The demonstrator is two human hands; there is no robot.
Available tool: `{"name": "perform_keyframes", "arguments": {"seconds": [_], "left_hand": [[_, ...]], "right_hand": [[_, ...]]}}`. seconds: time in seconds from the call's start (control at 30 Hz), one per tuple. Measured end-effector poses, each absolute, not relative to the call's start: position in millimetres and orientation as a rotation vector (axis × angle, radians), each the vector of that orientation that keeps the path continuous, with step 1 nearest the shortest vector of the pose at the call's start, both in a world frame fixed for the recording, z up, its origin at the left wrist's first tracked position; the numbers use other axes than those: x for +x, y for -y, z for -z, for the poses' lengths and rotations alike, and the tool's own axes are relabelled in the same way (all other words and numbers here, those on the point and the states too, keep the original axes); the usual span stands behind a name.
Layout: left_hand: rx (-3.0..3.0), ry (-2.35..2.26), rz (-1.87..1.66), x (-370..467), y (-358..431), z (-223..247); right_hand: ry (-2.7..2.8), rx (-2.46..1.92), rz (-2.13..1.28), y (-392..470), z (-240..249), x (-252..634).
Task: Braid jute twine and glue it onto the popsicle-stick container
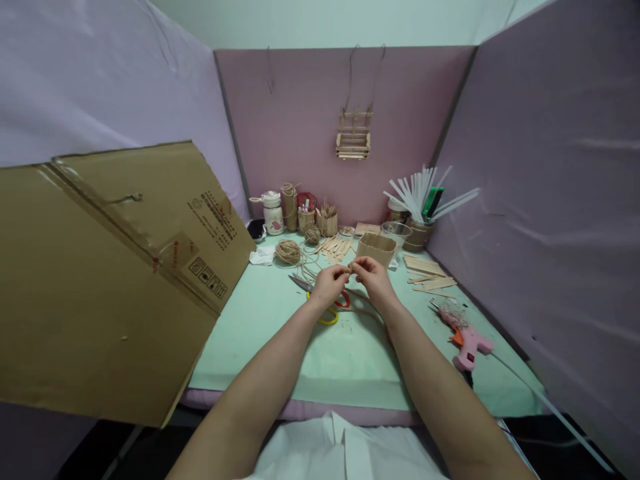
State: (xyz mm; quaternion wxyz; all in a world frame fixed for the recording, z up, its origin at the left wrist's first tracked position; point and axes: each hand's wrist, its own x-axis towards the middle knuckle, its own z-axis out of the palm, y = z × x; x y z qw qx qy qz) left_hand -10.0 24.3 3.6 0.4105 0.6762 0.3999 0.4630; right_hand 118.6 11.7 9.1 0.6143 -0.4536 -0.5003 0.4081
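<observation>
Mint cloth [240, 347] over the table, both my hands near the middle of it, so clock directions run from there. Left hand [330, 283]: thumb and fingertips pinched together, on what looks like a bit of twine [367, 311]. Right hand [373, 279]: same pinch, tips right up against the left ones, on the same bit. The piece between the tips is tiny, can't tell its exact shape. Twine also shows below the hands, around 5 o'clock, running toward my right forearm.

Scissors [300, 283] lie under my left wrist: blades out at 9, yellow and red handles around 7. Brown box [371, 251] with a wavy rim stands upright at 1, just beyond my right fingers. Clear cup [399, 231] is behind it, also 1 o'clock. Pot [419, 237] full of white sticks [416, 193] at 2.

Big ball of twine [289, 251] at 10, smaller ball [312, 235] at 11. Loose wooden sticks [336, 249] between 11 and 12, more flat sticks [425, 267] at 3. Pink glue gun [469, 347] on its side at 4, nozzle toward 10. White bottle [273, 217] at 10, far back. Large cardboard sheet [110, 267] leans at 9.
</observation>
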Motion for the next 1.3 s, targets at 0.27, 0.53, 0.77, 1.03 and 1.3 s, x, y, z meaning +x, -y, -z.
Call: {"name": "perform_keyframes", "arguments": {"seconds": [0.27, 0.53, 0.77, 1.03, 1.3], "left_hand": [[1.338, -1.004, -1.175, -4, -20, -5], [1.428, -1.042, -1.314, -5, -21, -3], [1.464, -1.052, -1.372, -6, -19, -6], [1.567, -1.130, -1.445, -7, -20, -4], [1.797, -1.148, -1.503, -5, -18, 0]], "right_hand": [[1.218, -1.062, -0.655, -16, -4, 117], [1.190, -1.067, -0.752, -13, -4, 113], [1.269, -1.130, -0.578, -11, -6, 115], [1.451, -1.159, -0.278, -2, -13, 111], [1.367, -1.205, -0.459, -10, -7, 116]]}}
